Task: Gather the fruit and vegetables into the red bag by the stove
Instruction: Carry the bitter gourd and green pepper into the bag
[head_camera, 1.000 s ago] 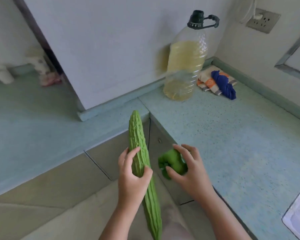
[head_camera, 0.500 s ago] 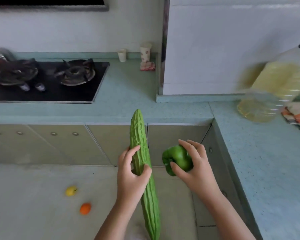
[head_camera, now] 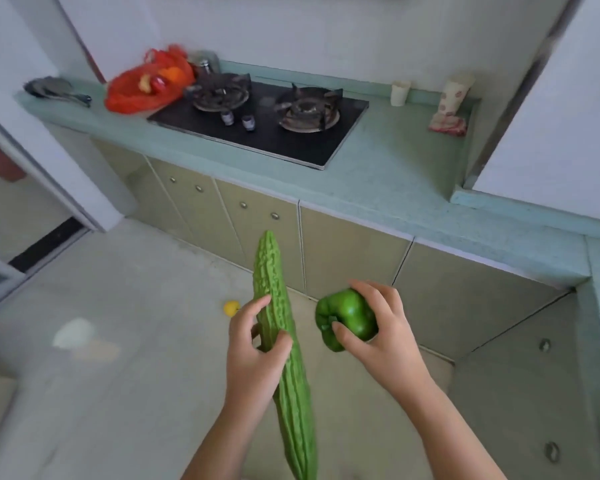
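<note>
Teal countertop [head_camera: 388, 174] with a gas stove [head_camera: 260, 123]; the red bag [head_camera: 146, 88] lies just left of it. Left hand [head_camera: 253, 355] grips a bitter gourd [head_camera: 284, 358] mid-length; right hand [head_camera: 385, 334] clasps a green pepper [head_camera: 350, 317]. Both are held over open floor [head_camera: 125, 358], near a yellow fruit [head_camera: 231, 308].

There are two hands [head_camera: 253, 355] [head_camera: 385, 341], one bitter gourd [head_camera: 274, 306] and one green pepper [head_camera: 350, 315]. One yellow fruit [head_camera: 231, 308] is on the floor. The worktop [head_camera: 395, 168] carries one red bag [head_camera: 129, 95], one stove [head_camera: 326, 147] with two burners [head_camera: 222, 93] [head_camera: 309, 110] and two knobs [head_camera: 227, 117] [head_camera: 248, 122], and two cups [head_camera: 400, 93] [head_camera: 456, 95].
</note>
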The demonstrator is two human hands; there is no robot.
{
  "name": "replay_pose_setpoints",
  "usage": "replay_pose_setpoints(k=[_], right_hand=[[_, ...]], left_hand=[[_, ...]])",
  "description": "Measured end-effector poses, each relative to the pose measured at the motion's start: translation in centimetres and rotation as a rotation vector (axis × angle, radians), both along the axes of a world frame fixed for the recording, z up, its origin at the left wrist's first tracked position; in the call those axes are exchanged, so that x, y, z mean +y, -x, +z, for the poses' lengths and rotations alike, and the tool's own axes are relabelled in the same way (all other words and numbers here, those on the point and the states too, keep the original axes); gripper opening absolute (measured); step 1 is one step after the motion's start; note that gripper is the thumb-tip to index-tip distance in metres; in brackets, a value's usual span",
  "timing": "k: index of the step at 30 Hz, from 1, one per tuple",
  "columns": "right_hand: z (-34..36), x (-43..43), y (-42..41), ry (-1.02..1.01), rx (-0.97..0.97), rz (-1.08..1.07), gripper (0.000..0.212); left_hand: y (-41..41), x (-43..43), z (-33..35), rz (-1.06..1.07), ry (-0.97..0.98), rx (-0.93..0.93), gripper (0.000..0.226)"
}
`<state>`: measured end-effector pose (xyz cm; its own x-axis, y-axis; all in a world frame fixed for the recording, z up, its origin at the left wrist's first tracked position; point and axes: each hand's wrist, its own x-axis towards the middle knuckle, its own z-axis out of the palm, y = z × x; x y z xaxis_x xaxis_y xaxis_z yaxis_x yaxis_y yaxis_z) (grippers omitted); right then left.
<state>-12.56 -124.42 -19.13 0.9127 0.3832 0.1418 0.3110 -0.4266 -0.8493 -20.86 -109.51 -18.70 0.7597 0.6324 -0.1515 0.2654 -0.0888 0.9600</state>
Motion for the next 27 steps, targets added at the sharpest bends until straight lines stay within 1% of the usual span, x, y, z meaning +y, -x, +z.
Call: replay_pose_setpoints(k=[2, 5, 7, 11, 17, 22, 27], right_hand=[[0.1, 3.0, 0.2, 0.012, -0.004, 0.047, 0.054], [0.1, 8.4, 0.9, 0.044, -0.016, 0.118, 0.055], [0.0, 12.6, 1.6, 0.054, -0.011, 0.155, 0.057], [0.2, 21.0, 3.4, 0.069, -0.013, 0.236, 0.057], [0.5, 32.8, 5.6, 0.102, -0.042, 0.319, 0.059], [0.5, 40.2, 5.6, 0.128, -0.061, 0.358, 0.058], [0.0, 45.5, 2.7, 0.142, -0.053, 0.390, 0.059]], left_hand=[[0.9, 2.6, -0.2, 0.051, 0.045, -0.014, 0.054], [2.3, 7.8, 0.0, 0.174, 0.181, -0.033, 0.050], [3.6, 11.7, 0.3, 0.235, 0.223, -0.035, 0.047], [6.5, 20.3, 0.8, 0.337, 0.251, -0.051, 0.047], [10.1, 31.9, 0.7, 0.428, 0.234, -0.067, 0.046], [10.8, 38.4, -0.1, 0.463, 0.262, -0.084, 0.048], [8.4, 43.1, -0.5, 0.469, 0.326, -0.082, 0.046]])
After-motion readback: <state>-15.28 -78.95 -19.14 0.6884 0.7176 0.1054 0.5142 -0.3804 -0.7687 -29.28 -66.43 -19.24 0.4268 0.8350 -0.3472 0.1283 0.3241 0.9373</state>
